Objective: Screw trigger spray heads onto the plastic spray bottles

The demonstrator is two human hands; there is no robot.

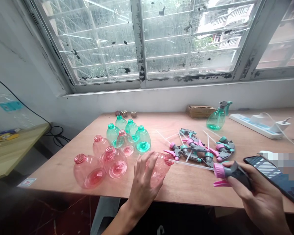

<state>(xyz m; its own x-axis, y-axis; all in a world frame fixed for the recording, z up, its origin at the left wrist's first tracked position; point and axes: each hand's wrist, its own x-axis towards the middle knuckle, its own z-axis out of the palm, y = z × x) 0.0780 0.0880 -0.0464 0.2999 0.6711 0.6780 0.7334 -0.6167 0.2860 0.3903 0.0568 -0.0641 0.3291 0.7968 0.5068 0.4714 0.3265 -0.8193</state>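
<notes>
Below a weathered window point(139, 42), I see the wooden table point(198, 192) through the head camera. With the left hand point(145, 173) I hold a red bottle point(161, 166) tilted near the front edge, fingers curved half-open around it. The right hand point(257, 189) is wrapped around a grey-and-pink spray head point(235, 174), its clear tube point(193, 164) reaching the bottle's mouth. Loose spray heads point(196, 148) lie beyond.

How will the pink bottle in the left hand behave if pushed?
The pink bottle is probably light for its size, being see-through and thin-looking. Its rounded body, tilted in the left hand, might roll if released. The smooth, shiny surface could slip under a loose grip.
</notes>
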